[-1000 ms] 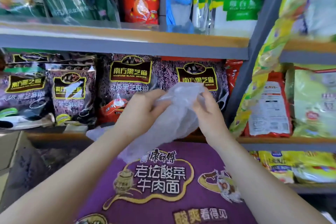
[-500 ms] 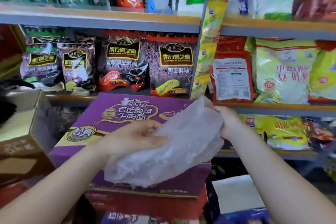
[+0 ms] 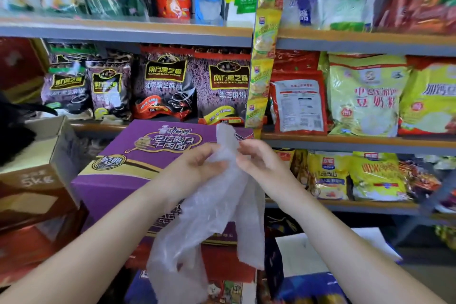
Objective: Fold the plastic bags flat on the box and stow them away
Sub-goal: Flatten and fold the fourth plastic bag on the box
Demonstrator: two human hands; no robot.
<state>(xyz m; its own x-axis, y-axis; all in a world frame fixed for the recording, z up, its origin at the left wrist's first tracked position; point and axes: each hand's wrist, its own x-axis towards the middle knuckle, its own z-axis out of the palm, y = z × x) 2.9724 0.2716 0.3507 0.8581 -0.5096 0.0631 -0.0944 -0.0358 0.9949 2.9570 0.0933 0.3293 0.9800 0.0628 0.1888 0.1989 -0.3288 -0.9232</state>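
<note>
A thin translucent plastic bag [image 3: 209, 217] hangs in the air in front of the purple noodle box [image 3: 138, 155]. My left hand [image 3: 195, 168] and my right hand [image 3: 259, 160] pinch its upper end close together, one on each side. A short tip of the bag sticks up above my fingers, and the rest droops in loose folds below my wrists, off the box. The box top lies bare behind my hands.
Shelves [image 3: 345, 142] packed with food packets stand right behind the box. An open brown carton [image 3: 42, 163] sits at the left. A white sheet [image 3: 308, 254] and a blue box [image 3: 308, 289] lie low at the right, under my right forearm.
The bag has come off the box top and now hangs lengthwise from both hands. My hands have drawn together at its upper end. My view has pulled back and shifted right.
</note>
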